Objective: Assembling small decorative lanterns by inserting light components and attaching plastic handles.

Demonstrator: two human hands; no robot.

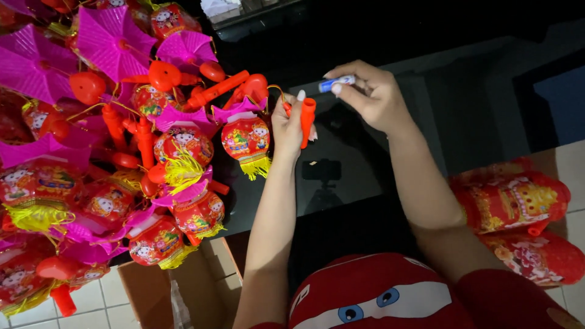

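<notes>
Across the whole upper half we see a dark glass tabletop (463,103), smooth and glossy enough to mirror a small tripod shape near its front edge. On its left side sits a big heap of toy lanterns (103,152): round red bodies printed with cartoon figures, pleated magenta paper tops shaped like little umbrellas, frilly yellow tassels, and shiny red plastic handles sticking out at all angles. Below the heap, on the pale tiled floor (97,298), stands an open brown cardboard box (201,280) with its flaps spread. At the right, beside our right forearm, lie flat red lantern bags (518,207) with a crinkled, printed foil look, stacked in 2 or 3 layers. Down at the bottom edge is a rounded red cushion-like shape (378,292) with cartoon eyes.

Our left hand (287,125) is closed around a tubular orange-red plastic handle (308,122), held upright just over the glass; a thin yellowish cord runs from it to one lantern (247,140) hanging at the edge of the heap, touching our knuckles. Our right hand (372,97) pinches a small blue-and-white cylindrical battery (336,83) between thumb and fingertips, lying nearly level, just above and to the right of the handle's top, not touching it.
</notes>
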